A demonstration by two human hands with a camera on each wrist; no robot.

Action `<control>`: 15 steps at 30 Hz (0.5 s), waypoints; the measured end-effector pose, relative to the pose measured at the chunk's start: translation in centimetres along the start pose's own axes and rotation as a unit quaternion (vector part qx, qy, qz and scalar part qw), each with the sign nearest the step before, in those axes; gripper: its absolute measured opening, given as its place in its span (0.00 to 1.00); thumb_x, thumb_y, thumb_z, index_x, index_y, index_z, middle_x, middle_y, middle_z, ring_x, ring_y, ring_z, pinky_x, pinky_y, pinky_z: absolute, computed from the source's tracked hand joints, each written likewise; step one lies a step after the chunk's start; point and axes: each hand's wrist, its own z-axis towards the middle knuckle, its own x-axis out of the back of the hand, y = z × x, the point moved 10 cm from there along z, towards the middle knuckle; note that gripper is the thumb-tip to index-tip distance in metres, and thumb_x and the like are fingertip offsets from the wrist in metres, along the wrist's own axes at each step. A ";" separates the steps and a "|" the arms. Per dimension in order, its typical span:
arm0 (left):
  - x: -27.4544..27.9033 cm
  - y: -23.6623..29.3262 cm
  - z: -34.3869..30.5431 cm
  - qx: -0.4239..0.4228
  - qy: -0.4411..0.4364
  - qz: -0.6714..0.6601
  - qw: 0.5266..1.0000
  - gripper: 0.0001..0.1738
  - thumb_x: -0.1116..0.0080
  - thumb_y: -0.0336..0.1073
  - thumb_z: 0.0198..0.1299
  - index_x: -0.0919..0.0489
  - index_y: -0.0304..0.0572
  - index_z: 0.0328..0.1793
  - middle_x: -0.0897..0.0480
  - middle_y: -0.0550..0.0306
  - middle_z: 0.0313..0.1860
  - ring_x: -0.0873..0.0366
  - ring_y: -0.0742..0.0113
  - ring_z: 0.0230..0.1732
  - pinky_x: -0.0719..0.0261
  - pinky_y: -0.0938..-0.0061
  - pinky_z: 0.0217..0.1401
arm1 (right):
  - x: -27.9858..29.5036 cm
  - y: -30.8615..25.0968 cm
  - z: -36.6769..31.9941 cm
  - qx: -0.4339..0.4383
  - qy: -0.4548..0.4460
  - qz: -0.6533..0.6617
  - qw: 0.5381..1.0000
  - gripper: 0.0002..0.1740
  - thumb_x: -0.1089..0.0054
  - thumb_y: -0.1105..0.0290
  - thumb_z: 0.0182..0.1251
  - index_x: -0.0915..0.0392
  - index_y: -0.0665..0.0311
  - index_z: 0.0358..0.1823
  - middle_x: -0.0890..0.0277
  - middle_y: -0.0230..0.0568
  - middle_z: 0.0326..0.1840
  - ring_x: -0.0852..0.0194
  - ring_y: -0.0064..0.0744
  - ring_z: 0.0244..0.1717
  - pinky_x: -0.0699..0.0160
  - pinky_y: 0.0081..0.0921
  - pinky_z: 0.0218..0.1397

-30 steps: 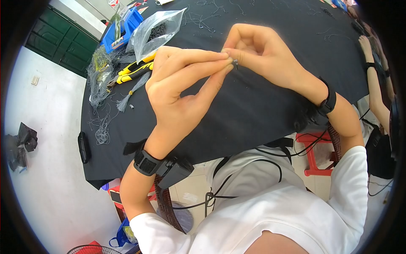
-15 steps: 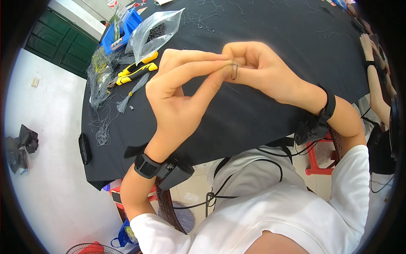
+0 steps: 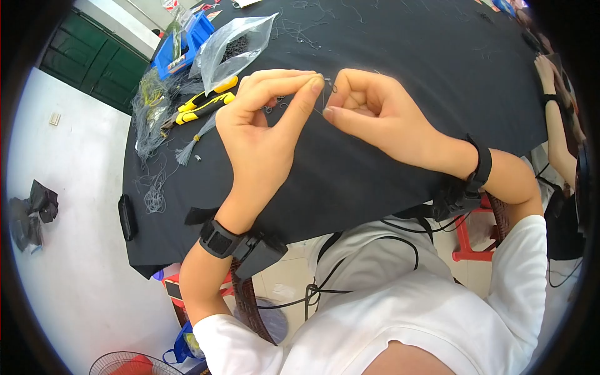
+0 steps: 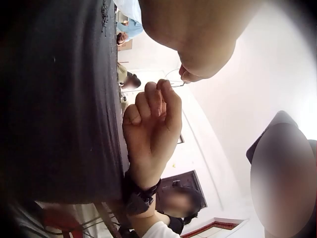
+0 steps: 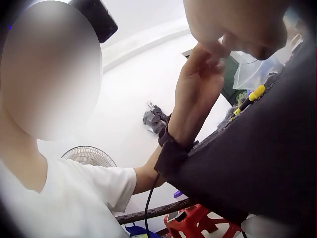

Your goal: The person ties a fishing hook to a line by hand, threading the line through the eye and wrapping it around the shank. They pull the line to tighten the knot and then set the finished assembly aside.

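In the head view, the left hand (image 3: 265, 122) pinches a small metal hook (image 3: 328, 80) between thumb and fingers, its end jutting right. A thin line (image 3: 323, 100) runs down from those fingertips towards the right thumb. The right hand (image 3: 387, 119), fingers curled, holds this line just right of the left hand; its exact grip is hard to see. The left wrist view has the left hand (image 4: 203, 39) above the right hand (image 4: 153, 124), with thin line between their fingertips. Fingers of the right hand (image 5: 242, 25) partly cover the left fingertips in the right wrist view.
On the black-covered table (image 3: 350, 181) lie yellow-black pliers (image 3: 206, 109), tangled line (image 3: 147, 119), a tied bundle (image 3: 187, 150), a clear bag (image 3: 231, 53) of dark pieces and a blue bin (image 3: 197, 34). Another person's arm (image 3: 553, 125) is at the right edge.
The hands have separated a little: the left fingertips moved left and up, the right thumb tip lower. The hook, which hung down from the left fingertips, now points right. Thin line shows between the hands.
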 end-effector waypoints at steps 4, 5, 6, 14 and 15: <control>0.4 -0.1 0.2 -0.008 0.015 0.022 1.000 0.06 0.35 0.25 0.50 0.15 0.40 0.36 0.16 0.60 0.36 0.26 0.74 0.39 0.32 0.79 0.44 | -0.7 -1.5 -0.7 0.069 -0.004 -0.099 0.993 0.06 0.43 0.75 0.60 0.32 0.64 0.29 0.49 0.21 0.15 0.53 0.11 0.18 0.52 0.16 0.21; 0.3 0.1 0.2 -0.021 0.013 0.022 0.999 0.06 0.35 0.25 0.50 0.15 0.40 0.36 0.16 0.61 0.35 0.26 0.74 0.39 0.32 0.79 0.44 | -0.7 -2.5 -0.9 0.107 0.007 -0.147 0.983 0.06 0.43 0.75 0.60 0.31 0.64 0.29 0.49 0.22 0.15 0.53 0.12 0.18 0.51 0.17 0.21; 0.2 0.3 0.2 -0.034 0.012 0.021 0.999 0.06 0.35 0.25 0.49 0.15 0.41 0.35 0.16 0.61 0.35 0.26 0.74 0.39 0.32 0.79 0.43 | -0.7 -3.4 -1.1 0.145 0.017 -0.193 0.970 0.06 0.43 0.75 0.59 0.31 0.64 0.29 0.49 0.23 0.15 0.53 0.13 0.17 0.51 0.17 0.21; -1.5 1.6 -0.2 -0.098 -0.045 0.101 0.989 0.06 0.33 0.25 0.45 0.16 0.43 0.31 0.16 0.61 0.33 0.26 0.69 0.36 0.32 0.77 0.42 | 0.9 -7.8 -1.4 0.270 0.059 -0.308 0.910 0.03 0.43 0.81 0.60 0.26 0.66 0.34 0.40 0.20 0.21 0.55 0.09 0.21 0.52 0.10 0.24; -1.8 1.6 -0.2 -0.102 -0.056 0.100 0.988 0.06 0.33 0.25 0.45 0.16 0.43 0.31 0.16 0.61 0.33 0.26 0.69 0.36 0.32 0.77 0.42 | 1.1 -7.9 -1.2 0.272 0.061 -0.315 0.907 0.03 0.43 0.81 0.61 0.26 0.66 0.34 0.39 0.20 0.21 0.55 0.08 0.21 0.52 0.10 0.24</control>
